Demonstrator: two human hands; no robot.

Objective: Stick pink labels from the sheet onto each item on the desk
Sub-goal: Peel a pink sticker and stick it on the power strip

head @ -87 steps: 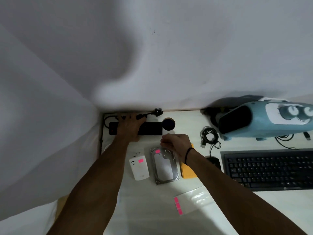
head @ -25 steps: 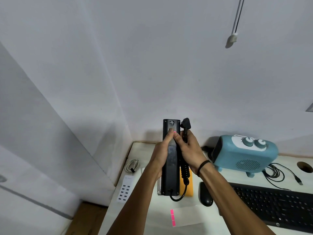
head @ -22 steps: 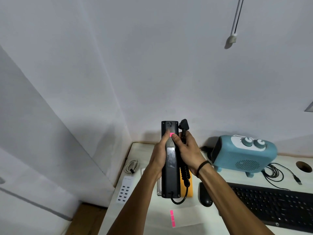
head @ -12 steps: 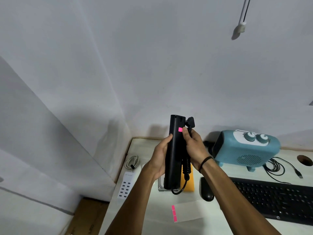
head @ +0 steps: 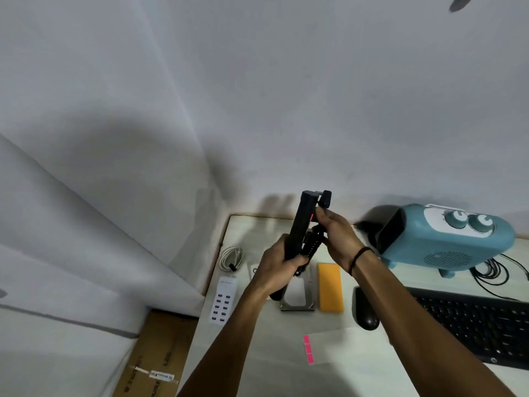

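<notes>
- Power strip [head: 299, 224], black and long, is held up off the desk [head: 357, 376], tilted nearly upright, with its plug [head: 325, 198] at the top end and the coiled cord [head: 312, 247] hanging alongside.
- Left hand [head: 279, 267] wraps its fingers around the strip's lower half and carries the weight.
- Right hand [head: 336, 234] has its fingers curled against the upper part, thumb pressing on a small pink label [head: 311, 217] that shows just beside the thumb tip.
- Label sheet [head: 343, 349] lies flat on the desk near the person, a few pink labels left along its left edge.
- To do this step well, I judge: rub the thumb firmly across the whole label, corners included, so no edge lifts; keep the left grip steady so the strip does not twist under the push.
- Keep the cord out from under the label; it sits close to the pressing fingers.
- Set the strip down gently afterwards, clear of the hard drive [head: 297, 296] and orange block [head: 330, 287] directly below.
- Still looking unlabelled from here: white USB hub [head: 223, 302], mouse [head: 366, 310], keyboard [head: 472, 325], blue heater [head: 446, 239]; small marks may be hidden.
</notes>
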